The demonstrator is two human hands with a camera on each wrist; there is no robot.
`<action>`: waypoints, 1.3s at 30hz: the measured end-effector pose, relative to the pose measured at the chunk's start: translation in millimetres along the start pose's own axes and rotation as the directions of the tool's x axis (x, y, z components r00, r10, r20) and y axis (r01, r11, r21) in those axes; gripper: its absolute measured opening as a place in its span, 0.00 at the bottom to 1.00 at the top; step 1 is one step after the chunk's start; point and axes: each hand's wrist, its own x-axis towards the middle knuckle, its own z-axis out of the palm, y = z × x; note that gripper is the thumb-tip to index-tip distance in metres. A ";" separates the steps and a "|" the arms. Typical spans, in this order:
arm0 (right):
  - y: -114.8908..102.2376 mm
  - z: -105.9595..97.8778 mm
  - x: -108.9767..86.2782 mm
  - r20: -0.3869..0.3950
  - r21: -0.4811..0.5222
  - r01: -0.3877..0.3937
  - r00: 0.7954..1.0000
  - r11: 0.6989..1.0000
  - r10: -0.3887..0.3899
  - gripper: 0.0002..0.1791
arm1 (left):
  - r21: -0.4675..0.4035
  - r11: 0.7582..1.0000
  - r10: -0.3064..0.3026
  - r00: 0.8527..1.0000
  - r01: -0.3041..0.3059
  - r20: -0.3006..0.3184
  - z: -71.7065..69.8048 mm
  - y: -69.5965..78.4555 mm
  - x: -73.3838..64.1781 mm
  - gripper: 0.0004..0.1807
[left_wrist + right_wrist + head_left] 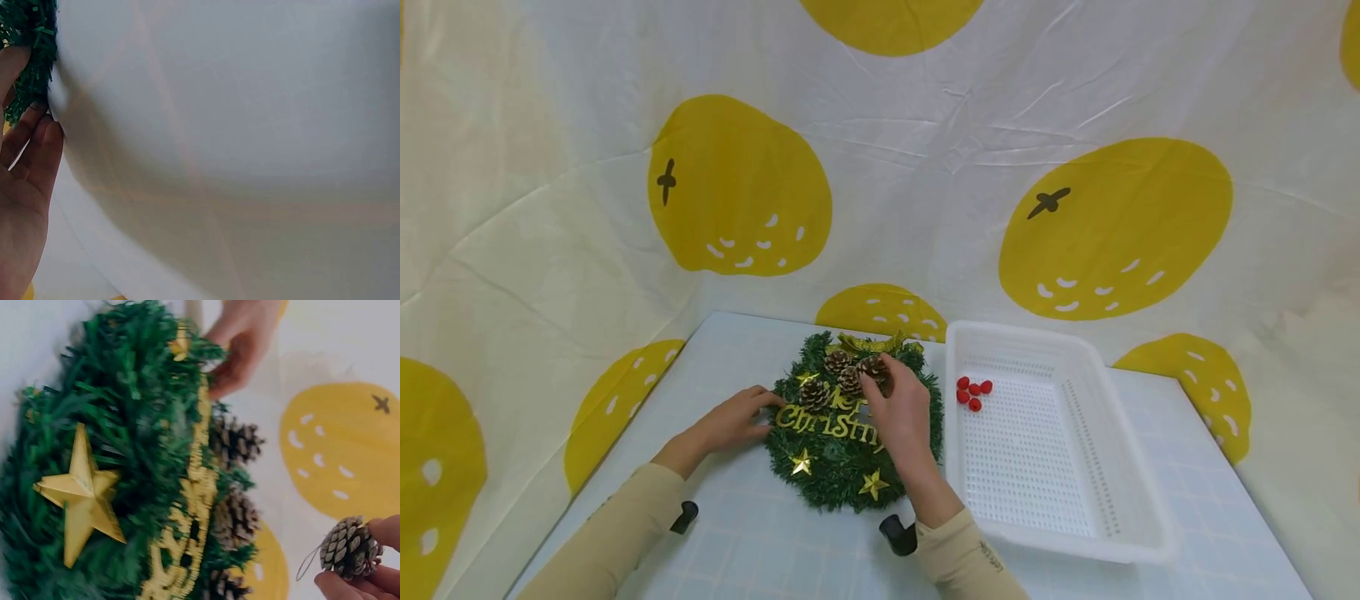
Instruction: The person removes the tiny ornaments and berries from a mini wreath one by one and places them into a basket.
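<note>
A green Christmas wreath (827,483) lies on the table. It carries gold lettering (812,422), gold stars (873,484) and, near its top, several pine cones (815,393). My left hand (737,419) holds the wreath's left edge, its thumb and fingertips against the greenery (39,62) in the left wrist view. Above the upper right of the wreath, my right hand (906,412) pinches a pine cone (350,551) between thumb and fingers. A thin wire loop (307,565) sticks out from that cone. In the head view the right hand covers the end of the lettering.
Right of the wreath stands a white plastic basket (1131,467) with several red berries (975,405) at its left side. A gold ribbon (880,343) tops the wreath. Behind the pale checked table (737,542) hangs a fruit-print curtain (917,208).
</note>
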 end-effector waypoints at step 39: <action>2.0 -96.2 58.0 -0.048 -0.106 -0.018 0.999 0.994 0.013 0.28 | 0.004 1.000 -0.011 1.000 0.011 0.015 -0.2 -0.7 0.4 0.20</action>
